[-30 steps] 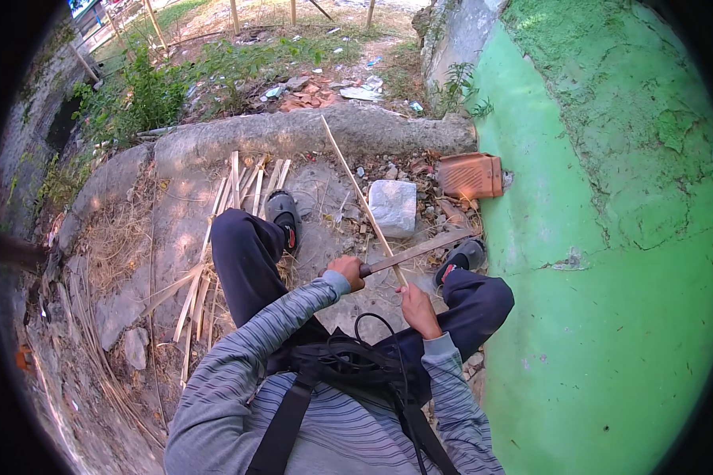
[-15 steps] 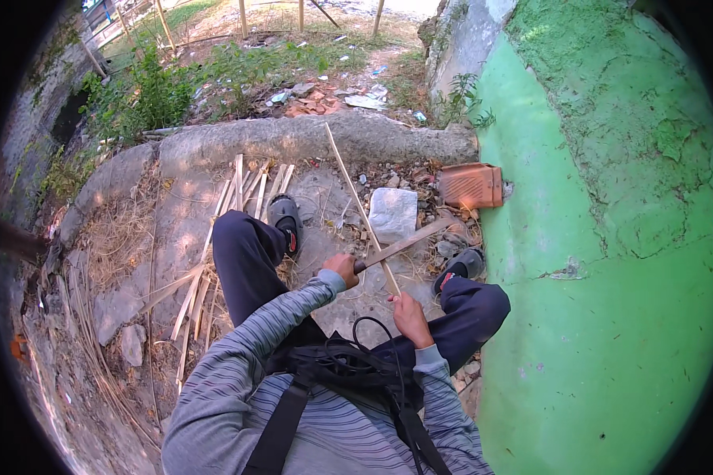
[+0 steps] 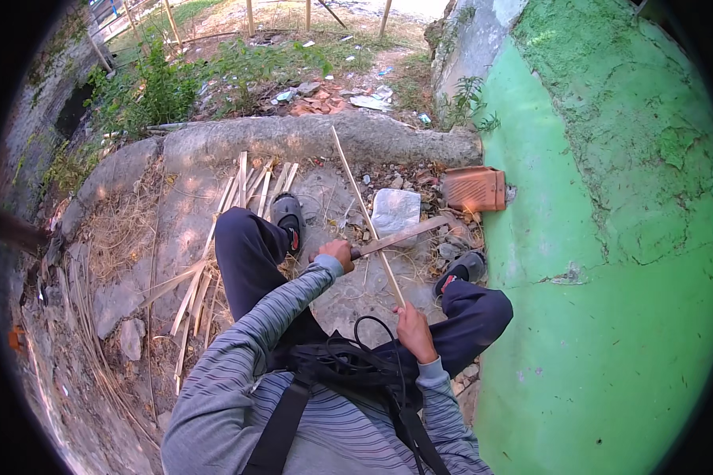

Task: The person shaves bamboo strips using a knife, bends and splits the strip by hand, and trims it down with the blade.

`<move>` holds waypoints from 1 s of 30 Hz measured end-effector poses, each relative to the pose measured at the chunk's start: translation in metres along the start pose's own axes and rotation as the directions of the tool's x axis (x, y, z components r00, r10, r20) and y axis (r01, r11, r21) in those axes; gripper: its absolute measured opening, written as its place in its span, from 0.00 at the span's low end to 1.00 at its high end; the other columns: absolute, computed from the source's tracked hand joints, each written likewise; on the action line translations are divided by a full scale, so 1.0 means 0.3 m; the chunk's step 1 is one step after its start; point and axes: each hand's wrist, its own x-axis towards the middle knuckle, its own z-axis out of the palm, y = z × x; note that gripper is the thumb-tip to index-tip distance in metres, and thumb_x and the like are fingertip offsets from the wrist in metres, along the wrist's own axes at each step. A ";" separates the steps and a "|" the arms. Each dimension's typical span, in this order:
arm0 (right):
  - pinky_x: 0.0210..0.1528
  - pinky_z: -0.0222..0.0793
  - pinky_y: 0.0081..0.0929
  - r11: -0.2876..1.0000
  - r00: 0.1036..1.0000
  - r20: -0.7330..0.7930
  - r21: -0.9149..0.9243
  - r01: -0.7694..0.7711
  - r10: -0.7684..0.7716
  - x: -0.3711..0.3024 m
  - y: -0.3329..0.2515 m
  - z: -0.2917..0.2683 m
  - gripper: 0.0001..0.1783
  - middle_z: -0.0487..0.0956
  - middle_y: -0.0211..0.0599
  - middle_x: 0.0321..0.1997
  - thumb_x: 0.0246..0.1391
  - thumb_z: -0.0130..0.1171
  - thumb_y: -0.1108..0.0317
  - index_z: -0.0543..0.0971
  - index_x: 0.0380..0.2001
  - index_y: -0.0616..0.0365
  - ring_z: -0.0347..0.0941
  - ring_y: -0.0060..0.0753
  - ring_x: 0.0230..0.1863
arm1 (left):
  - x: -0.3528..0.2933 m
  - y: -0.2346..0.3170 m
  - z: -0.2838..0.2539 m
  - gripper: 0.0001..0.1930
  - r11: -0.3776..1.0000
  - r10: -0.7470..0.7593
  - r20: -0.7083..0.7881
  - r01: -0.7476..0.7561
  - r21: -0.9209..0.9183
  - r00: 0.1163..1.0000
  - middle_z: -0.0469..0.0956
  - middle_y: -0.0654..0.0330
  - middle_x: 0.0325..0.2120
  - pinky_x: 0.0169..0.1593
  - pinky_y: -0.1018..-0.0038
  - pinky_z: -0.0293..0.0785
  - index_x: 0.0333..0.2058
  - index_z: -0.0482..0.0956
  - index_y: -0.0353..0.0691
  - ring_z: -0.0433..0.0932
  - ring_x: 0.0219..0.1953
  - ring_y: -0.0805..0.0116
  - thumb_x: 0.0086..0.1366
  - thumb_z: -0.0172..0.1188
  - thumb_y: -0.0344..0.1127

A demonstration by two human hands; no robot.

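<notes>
My left hand (image 3: 336,256) is closed around the dark handle of a long knife (image 3: 412,235). Its blade points off to the right and slightly away from me. In my right hand (image 3: 414,331) is the near end of a thin, pale wooden strip, perhaps bamboo (image 3: 353,174). The strip slants up and away to the left, crossing the blade between my hands. Blade and strip appear to touch at the crossing. Both hands are over the ground between my bent knees.
Cut strips (image 3: 206,279) lie in a pile left of my left leg. Beyond the knife sit a whitish block (image 3: 395,212) and an orange clay tile (image 3: 474,189). A low concrete kerb (image 3: 293,136) runs across ahead; a green wall (image 3: 578,340) rises on the right.
My left hand and the knife have shifted slightly away from me. My right hand has come a little nearer to my body with the strip.
</notes>
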 end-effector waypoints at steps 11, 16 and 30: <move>0.39 0.67 0.56 0.998 0.997 0.047 -0.040 0.056 -0.054 -0.155 -0.079 -0.174 0.11 0.79 0.58 0.32 0.65 0.44 0.68 0.75 0.38 0.61 0.75 0.66 0.36 | 0.058 -0.045 -0.027 0.20 0.996 -0.071 -0.010 0.071 0.055 0.997 0.82 0.48 0.42 0.51 0.57 0.78 0.43 0.83 0.44 0.82 0.46 0.48 0.50 0.65 0.41; 0.36 0.68 0.53 0.992 0.975 0.185 -0.003 -0.125 0.123 -0.293 -0.152 -0.360 0.10 0.78 0.57 0.29 0.65 0.44 0.69 0.75 0.37 0.62 0.76 0.63 0.34 | 0.107 -0.096 -0.076 0.21 0.988 -0.154 -0.043 0.155 0.011 0.987 0.82 0.49 0.43 0.51 0.58 0.78 0.44 0.83 0.44 0.81 0.47 0.49 0.50 0.66 0.42; 0.25 0.65 0.37 0.995 0.991 0.081 -0.017 -0.102 0.103 -0.374 -0.259 -0.456 0.10 0.73 0.43 0.17 0.65 0.46 0.68 0.76 0.38 0.60 0.73 0.40 0.18 | 0.140 -0.094 -0.380 0.19 0.983 -0.163 -0.282 0.178 0.031 0.946 0.82 0.49 0.44 0.51 0.58 0.78 0.43 0.83 0.42 0.81 0.47 0.49 0.52 0.64 0.40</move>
